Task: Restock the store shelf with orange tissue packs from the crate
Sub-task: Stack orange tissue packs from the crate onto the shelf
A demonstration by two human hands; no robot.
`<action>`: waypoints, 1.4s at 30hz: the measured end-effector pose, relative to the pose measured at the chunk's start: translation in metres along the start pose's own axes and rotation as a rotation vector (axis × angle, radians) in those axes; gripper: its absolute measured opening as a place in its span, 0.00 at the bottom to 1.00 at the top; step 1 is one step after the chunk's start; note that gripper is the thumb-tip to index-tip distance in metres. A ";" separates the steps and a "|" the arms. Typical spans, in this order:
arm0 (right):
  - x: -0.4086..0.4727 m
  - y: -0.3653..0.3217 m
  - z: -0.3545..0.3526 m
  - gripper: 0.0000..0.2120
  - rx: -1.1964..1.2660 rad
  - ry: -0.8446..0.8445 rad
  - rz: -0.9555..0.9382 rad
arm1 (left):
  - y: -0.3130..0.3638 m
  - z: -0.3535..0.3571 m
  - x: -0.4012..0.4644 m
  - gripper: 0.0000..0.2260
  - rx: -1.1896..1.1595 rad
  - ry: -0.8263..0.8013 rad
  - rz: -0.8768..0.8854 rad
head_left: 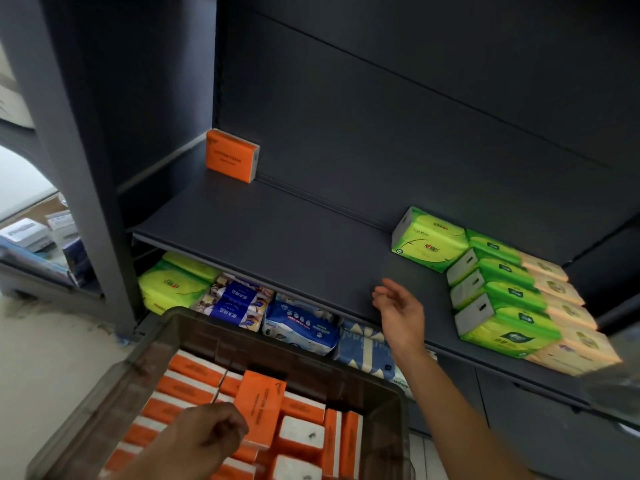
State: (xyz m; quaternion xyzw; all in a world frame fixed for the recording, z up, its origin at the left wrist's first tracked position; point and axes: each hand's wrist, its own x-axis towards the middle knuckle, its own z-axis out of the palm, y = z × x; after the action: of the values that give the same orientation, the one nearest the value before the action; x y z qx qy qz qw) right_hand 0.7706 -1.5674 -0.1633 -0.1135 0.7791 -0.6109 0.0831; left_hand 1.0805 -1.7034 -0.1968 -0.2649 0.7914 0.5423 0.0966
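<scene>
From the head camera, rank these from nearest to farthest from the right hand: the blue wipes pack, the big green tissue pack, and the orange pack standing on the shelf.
From the right hand:
1. Blue wipes pack, lower shelf, left of the hand.
2. Big green tissue pack, upper shelf, right side.
3. Orange pack, upright, back-left corner.

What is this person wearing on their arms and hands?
Nothing that shows. Both forearms are bare, with no sleeves in view. The left hand and right hand have no gloves, and no rings, watch or wristband can be seen.

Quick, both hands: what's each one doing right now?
Left hand: grips an orange tissue pack in the crate.
Right hand: open, empty, by the shelf edge.
</scene>
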 end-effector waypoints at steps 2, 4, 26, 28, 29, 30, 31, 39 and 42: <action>0.000 0.000 -0.001 0.14 0.003 -0.007 0.000 | -0.001 0.001 0.001 0.06 -0.002 0.009 0.000; -0.001 -0.001 -0.002 0.14 0.012 -0.015 -0.002 | -0.003 0.002 0.001 0.06 -0.003 0.010 0.003; -0.183 0.102 0.105 0.25 -0.895 -0.456 0.462 | -0.046 0.013 0.010 0.07 0.165 0.084 -0.084; -0.182 0.109 0.113 0.25 -0.910 -0.445 0.480 | -0.046 0.012 0.010 0.07 0.150 0.092 -0.092; -0.179 0.115 0.118 0.25 -0.890 -0.459 0.496 | -0.047 0.011 0.011 0.07 0.149 0.101 -0.092; -0.177 0.119 0.120 0.27 -0.860 -0.464 0.506 | -0.047 0.011 0.012 0.06 0.150 0.114 -0.088; -0.174 0.126 0.122 0.29 -0.839 -0.474 0.514 | -0.046 0.010 0.013 0.06 0.147 0.128 -0.082; -0.175 0.083 0.101 0.15 -0.570 -0.687 0.106 | -0.041 -0.007 0.017 0.13 0.089 0.330 -0.063; -0.165 0.048 0.094 0.19 -0.551 -0.674 -0.145 | -0.027 -0.016 0.015 0.17 0.041 0.467 0.043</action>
State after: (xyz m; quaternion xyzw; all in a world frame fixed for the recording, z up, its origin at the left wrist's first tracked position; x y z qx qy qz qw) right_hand 0.9510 -1.5981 -0.2341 -0.3784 0.8325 -0.3133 0.2562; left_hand 1.0841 -1.7300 -0.2190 -0.3643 0.8085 0.4522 -0.0952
